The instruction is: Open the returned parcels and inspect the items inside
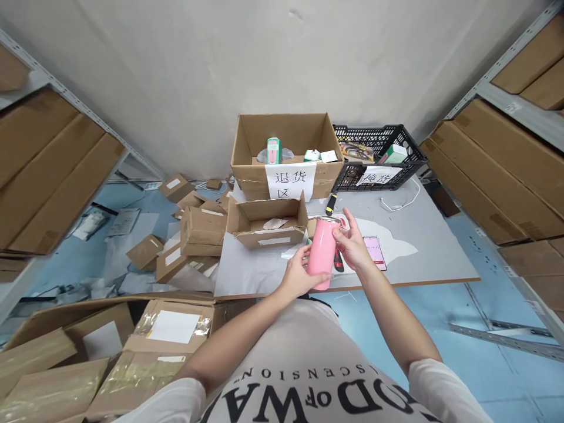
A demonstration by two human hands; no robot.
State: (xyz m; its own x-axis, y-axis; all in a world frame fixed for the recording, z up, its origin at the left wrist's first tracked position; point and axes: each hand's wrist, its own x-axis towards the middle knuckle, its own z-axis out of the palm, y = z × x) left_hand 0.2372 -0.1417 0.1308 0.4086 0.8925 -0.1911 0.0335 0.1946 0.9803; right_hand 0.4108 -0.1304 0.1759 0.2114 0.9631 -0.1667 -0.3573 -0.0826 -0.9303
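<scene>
A pink tumbler [323,247] with a silvery rim is held tilted over the table's front edge. My left hand [302,275] wraps around its lower part, thumb and fingers closed on the body. Near the rim, my right hand [353,244] presses its thumb on the side, with its index finger raised; a small pink part [342,222] shows beside that hand. Just behind the tumbler lies a yellow-and-black tool handle [331,204]. A red-and-black handle [338,262] is partly hidden by the tumbler. To the right, a phone [375,254] lies with its screen lit.
An open small carton [268,238] stands left on the grey table [434,249]. Behind it are a large labelled carton [249,179] and a black crate [403,155], both with small boxes inside. Several cartons [202,232] litter the floor at left. Loaded shelves flank both sides.
</scene>
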